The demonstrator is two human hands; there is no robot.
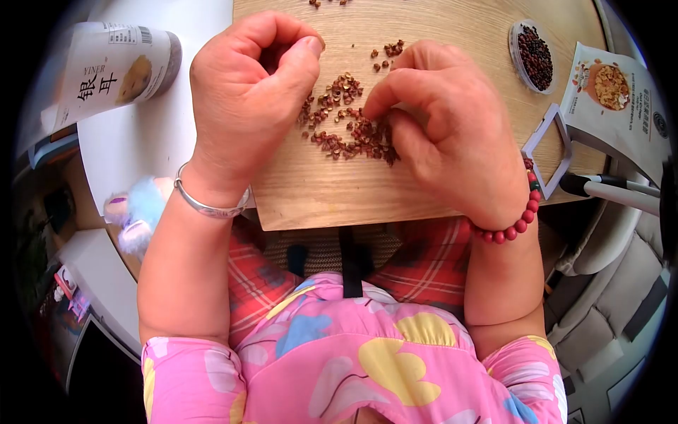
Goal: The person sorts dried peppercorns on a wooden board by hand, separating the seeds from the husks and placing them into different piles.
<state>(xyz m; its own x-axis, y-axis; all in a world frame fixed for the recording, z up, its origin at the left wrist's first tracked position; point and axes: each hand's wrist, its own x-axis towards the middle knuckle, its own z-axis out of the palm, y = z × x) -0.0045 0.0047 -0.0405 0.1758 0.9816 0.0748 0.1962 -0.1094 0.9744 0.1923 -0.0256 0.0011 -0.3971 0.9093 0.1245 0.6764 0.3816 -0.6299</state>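
Reddish-brown Sichuan peppercorns (346,145) lie in a loose pile on the wooden tabletop (339,194), with a smaller cluster farther back. My left hand (247,85) is curled closed at the pile's left side, thumb pressed against the bent fingers. Whatever it may hold is hidden inside the curl. Over the right part of the pile, my right hand (448,120) has its thumb and index finger bent together in a pinch, low among the peppercorns. Anything between those fingertips is too small to make out.
A round clear dish (533,56) of dark peppercorns stands at the back right, beside a printed food bag (614,95) and a pale frame (549,152). On the left are a labelled plastic jar (116,71) and a fluffy blue toy (141,212). The table's front edge is near my lap.
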